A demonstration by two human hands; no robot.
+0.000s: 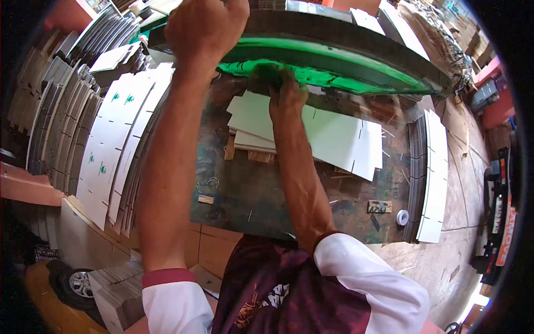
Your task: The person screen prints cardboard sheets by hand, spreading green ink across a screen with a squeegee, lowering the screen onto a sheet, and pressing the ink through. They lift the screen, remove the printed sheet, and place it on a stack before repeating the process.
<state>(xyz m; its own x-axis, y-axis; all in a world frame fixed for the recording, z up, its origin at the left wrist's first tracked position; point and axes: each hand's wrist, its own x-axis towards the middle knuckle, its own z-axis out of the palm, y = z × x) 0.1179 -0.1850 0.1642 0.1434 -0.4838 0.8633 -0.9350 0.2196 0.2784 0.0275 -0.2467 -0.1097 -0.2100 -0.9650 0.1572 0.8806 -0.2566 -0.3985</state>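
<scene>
My left hand [208, 28] is closed in a fist on the upper left side of a dark screen-printing frame [345, 33]. The frame stands tilted up, and bright green ink [328, 77] coats its inner face. My right hand [289, 92] reaches to the frame's lower inner side, its fingers closed round a dark block [262, 78] whose exact kind I cannot make out. Below that hand, a white cardboard sheet [339, 133] lies on a small stack on the dark worktable [245, 195]. My right forearm hides part of the sheet.
Stacks of white printed cardboard [114, 145] stand at the left, and another stack [433, 178] is at the right edge. A tape roll [402, 217] and a small wood piece [379, 206] lie on the table. A wheel [78, 284] is at lower left.
</scene>
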